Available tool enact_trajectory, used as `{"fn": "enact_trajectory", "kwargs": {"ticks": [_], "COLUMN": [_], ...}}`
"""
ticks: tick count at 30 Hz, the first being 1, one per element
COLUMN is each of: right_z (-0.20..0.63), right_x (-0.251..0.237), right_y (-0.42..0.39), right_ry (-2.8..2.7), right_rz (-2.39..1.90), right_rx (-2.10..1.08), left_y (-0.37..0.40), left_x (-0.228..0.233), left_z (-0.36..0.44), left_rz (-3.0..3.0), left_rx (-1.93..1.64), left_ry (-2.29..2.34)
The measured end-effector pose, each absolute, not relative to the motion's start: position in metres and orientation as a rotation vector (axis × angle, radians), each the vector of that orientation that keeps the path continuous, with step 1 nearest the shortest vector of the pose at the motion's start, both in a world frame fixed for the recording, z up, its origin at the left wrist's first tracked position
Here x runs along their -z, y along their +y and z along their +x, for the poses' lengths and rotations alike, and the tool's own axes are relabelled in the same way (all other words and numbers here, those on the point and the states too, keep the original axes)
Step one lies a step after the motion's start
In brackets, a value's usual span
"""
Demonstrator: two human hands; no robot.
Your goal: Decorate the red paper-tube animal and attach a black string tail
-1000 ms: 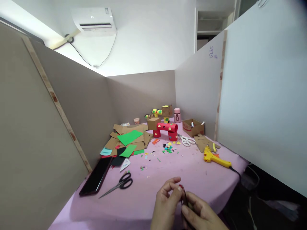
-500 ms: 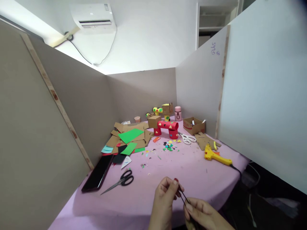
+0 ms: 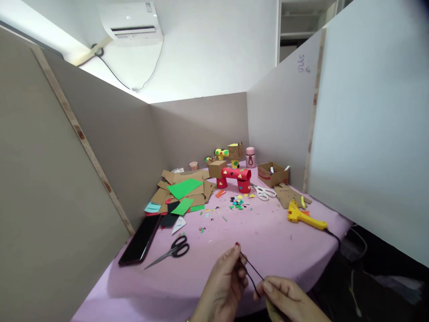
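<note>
Between my hands at the front of the table runs a thin dark cord (image 3: 254, 267), its two strands spread apart. My left hand (image 3: 226, 279) is closed, pinching one end of the cord between thumb and fingers. Lower and to the right, my right hand (image 3: 284, 295) is closed on the other end. Something olive-coloured (image 3: 273, 309) shows beneath the right hand; I cannot make out what it is. Black-handled scissors (image 3: 174, 251) lie on the cloth left of my hands. Farther back stands a red paper tube figure (image 3: 236, 174) with a cardboard box at one end.
A yellow glue gun (image 3: 306, 219) lies at the right, its cable trailing off the edge. Dark phone (image 3: 140, 241), cardboard and green paper (image 3: 184, 188) fill the left. White scissors (image 3: 264, 192), small paper scraps (image 3: 237, 202), an open box (image 3: 273, 174) and a pink bottle (image 3: 250, 157) are farther back.
My left hand has shifted left and turned, moving apart from the right hand. More of the cord shows between them, and its strands are wider apart. The view has shifted slightly.
</note>
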State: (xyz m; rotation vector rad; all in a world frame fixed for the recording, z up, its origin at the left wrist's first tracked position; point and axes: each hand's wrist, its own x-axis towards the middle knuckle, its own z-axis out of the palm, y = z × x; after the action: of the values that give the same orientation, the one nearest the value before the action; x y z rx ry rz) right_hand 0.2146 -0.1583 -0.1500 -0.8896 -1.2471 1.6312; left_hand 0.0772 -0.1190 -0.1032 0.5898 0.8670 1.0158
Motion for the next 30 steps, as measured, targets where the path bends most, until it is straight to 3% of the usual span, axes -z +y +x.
{"fn": "enact_trajectory", "kwargs": {"ticks": [10,18,24,30], "right_z": [0.211,0.233,0.208,0.197], "right_x": [0.148,0.147,0.117,0.134], "right_y": [-0.160,-0.155,-0.156,-0.154], "right_ry": [-1.395,-1.413,-1.316,-1.161], "right_rz": [-0.902,-1.203,-0.896,-0.762], "right_rx": [-1.632,-0.826,-1.259,-1.582], "left_y": [-0.119,-0.121,-0.125,-0.124], "left_x": [0.106,0.104,0.095,0.095], "left_z": [0.086,0.085,0.085,0.081], "left_rz": [0.434,0.787,1.109,1.144], "left_rx": [-1.113,-1.189,-1.252,-1.287], "left_ry": [0.833,0.955,1.023,1.060]}}
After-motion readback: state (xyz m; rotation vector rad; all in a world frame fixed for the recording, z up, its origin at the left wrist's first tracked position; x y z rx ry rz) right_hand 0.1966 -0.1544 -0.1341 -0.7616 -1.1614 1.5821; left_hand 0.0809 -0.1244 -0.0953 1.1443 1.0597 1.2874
